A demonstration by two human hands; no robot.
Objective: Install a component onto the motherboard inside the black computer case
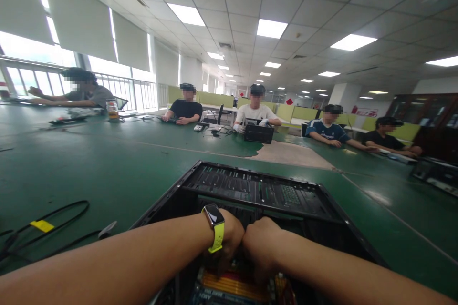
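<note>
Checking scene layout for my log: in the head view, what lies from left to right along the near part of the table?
Black cable with yellow tag → left hand with yellow-strapped watch → right hand, both inside the open computer case.

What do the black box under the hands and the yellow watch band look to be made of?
Black box: probably painted sheet metal, matte, with punched vent slots and thin straight edges. Watch band: likely silicone rubber, smooth, bright yellow, bending snugly around the wrist.
</note>
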